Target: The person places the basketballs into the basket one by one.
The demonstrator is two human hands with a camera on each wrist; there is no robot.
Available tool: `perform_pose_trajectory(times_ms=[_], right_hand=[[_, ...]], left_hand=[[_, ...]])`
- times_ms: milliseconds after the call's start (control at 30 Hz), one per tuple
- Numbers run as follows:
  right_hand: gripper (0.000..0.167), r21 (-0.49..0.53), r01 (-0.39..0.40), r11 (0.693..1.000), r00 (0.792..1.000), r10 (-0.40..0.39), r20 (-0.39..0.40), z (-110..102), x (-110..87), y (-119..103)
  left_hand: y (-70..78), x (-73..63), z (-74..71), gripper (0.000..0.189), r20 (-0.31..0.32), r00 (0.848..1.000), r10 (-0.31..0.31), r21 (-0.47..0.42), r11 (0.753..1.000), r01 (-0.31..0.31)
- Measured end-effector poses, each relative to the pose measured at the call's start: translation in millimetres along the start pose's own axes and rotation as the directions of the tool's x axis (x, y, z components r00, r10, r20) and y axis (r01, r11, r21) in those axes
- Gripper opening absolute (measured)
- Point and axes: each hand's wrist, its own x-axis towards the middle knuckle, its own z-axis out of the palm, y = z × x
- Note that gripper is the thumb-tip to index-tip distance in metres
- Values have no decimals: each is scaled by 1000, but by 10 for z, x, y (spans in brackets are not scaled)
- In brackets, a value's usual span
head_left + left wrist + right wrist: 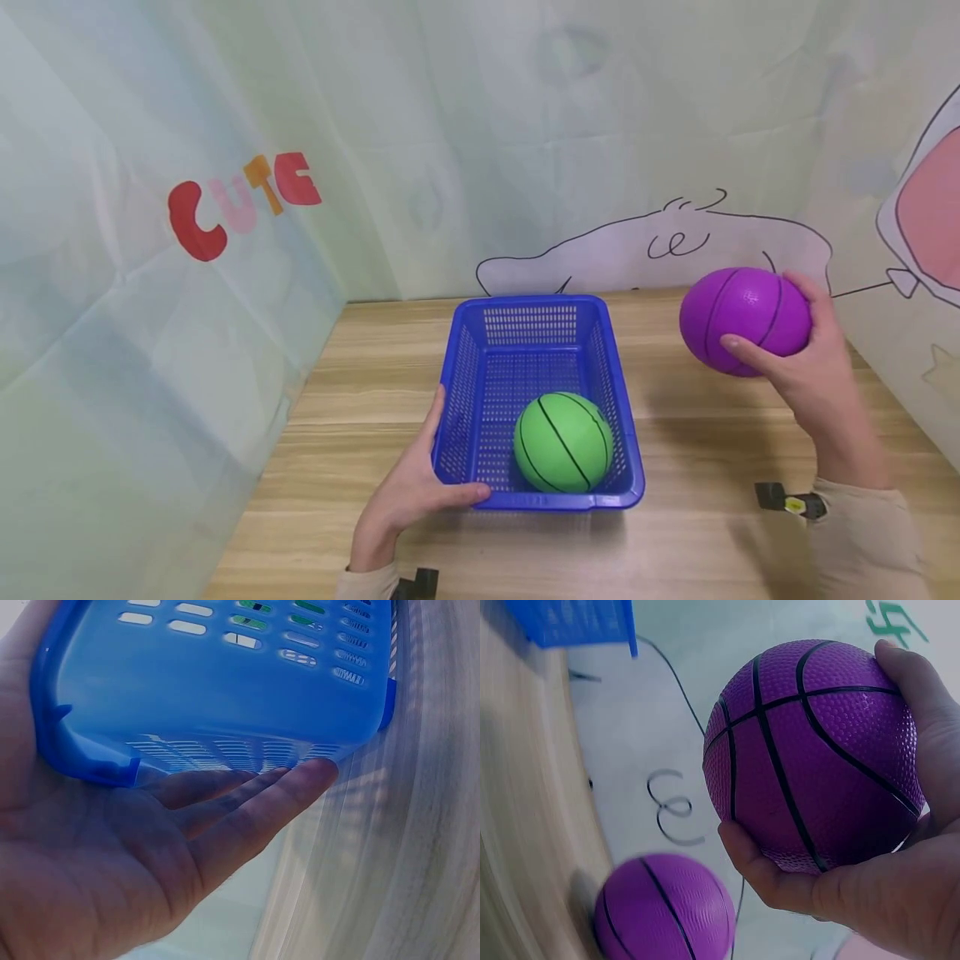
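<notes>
You have table room either side of the blue basket — your right grip, right of it, clamps a purple ball while your left grip, spread, touches the basket's near-left corner.

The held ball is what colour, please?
The ball is black-lined purple, clearest in the right wrist view.

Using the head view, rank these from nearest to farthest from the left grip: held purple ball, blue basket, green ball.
1. Blue basket: touching the left grip at its near-left corner.
2. Green ball: inside the basket, toward its near right corner.
3. Held purple ball: beyond the basket's right side, in the right grip.
</notes>
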Motion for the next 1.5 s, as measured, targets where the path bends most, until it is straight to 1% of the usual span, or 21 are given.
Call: perform_pose_trajectory(times_ms=[100,333,600,900,1100,1300,1500], right_hand=[[113,15,38,999,999,-38,21,127,25,-65],[115,47,49,998,996,-52,77,359,35,-203],[116,82,94,992,986,-104,134,577,56,-258],[116,118,152,981,962,-174,209,809,119,-360],[116,160,159,974,948,-196,249,944,128,-417],[116,208,166,964,933,-222,283,1108,132,-488],[115,224,195,955,914,-260,311,1279,145,-547]], left_hand=[[2,0,1,158,-3,1000,-4,8,1000,4],[-1,7,1,158,-2,1000,8,-3,1000,-8],[13,1,2,159,1,1000,14,-15,1000,-14],[16,1,3,159,4,1000,14,-23,1000,-14],[10,1,7,159,6,1000,15,-28,999,-15],[11,0,15,158,3,1000,5,-22,1000,-5],[15,-1,17,158,-2,1000,-21,-3,1000,21]])
